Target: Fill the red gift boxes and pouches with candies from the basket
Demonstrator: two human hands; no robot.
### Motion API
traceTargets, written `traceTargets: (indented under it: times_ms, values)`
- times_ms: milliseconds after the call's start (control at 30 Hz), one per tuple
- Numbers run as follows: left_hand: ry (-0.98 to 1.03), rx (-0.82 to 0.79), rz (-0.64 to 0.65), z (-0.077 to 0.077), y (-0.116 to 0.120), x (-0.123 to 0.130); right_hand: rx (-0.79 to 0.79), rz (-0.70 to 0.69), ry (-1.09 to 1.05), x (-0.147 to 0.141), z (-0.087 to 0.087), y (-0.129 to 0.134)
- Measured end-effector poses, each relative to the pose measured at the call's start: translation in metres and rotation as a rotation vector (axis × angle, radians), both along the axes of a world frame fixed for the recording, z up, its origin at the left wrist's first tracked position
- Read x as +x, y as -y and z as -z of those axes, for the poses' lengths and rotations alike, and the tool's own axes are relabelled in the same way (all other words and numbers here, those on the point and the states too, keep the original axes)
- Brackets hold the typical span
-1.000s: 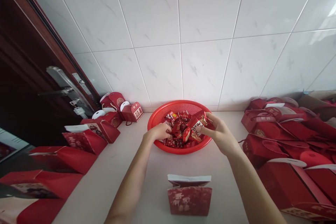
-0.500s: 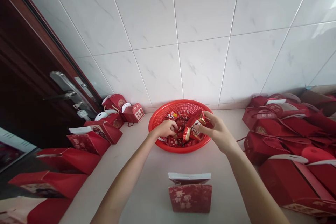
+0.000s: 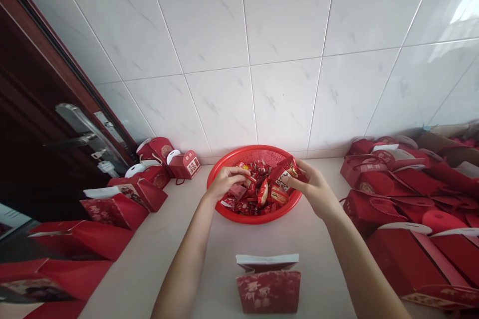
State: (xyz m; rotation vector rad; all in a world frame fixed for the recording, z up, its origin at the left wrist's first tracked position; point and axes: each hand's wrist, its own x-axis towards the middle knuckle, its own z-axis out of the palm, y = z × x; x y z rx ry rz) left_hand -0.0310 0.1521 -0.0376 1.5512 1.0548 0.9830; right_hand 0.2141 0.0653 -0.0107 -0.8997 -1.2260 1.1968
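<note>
Wrapped sweets [image 3: 263, 194] heaped in a red colander [image 3: 258, 219], with both hands over it. The heap lies between the two grips, below their fingertips, and extends toward the colander's near rim. Left grip [image 3: 223, 182]: placed over the rim on its own side, thumb and fingers pinched together on a small red piece [image 3: 250, 176], partly covered by the fingers. A pinkish sweet [image 3: 237, 190] lies just on the near side of this grip, within the heap. Right grip [image 3: 314, 187]: placed over the opposite rim, thumb and fingers pressed onto a larger red packet [image 3: 282, 173] with a white label; the packet projects inward from the fingertips, toward the left grip.

Nearer the body than either grip, and between the forearms, an open red box [image 3: 268, 291] stands upright on the pale tabletop [image 3: 179, 229], its white upper edge raised. Outward from the left grip and well apart from it, a row of red boxes [image 3: 127, 209] follows the tabletop's edge; a small printed box [image 3: 185, 164] stands nearest that grip. Outward from the right grip, red boxes crowd together in a cluster [image 3: 392, 259], several with white rounded tabs. Beyond both grips rises a tiled wall [image 3: 284, 99].
</note>
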Motion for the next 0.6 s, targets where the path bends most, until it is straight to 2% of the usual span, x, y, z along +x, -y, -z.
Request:
traceTargets:
  times_ms: [133,300,467,600]
  values:
    - [0.128,0.043,0.042,-0.011,0.013,0.006,-0.043,0.072,-0.043,-0.001,0.003,-0.003]
    - [0.275,0.129,0.166,-0.021,0.03,0.011,-0.067,0.092,-0.096,-0.008,0.007,-0.004]
    - [0.196,0.257,0.204,-0.025,0.039,0.014,-0.123,0.032,-0.158,-0.018,0.009,-0.003]
    - [0.112,0.258,0.176,-0.027,0.044,0.018,-0.172,-0.014,-0.229,-0.024,0.008,-0.001]
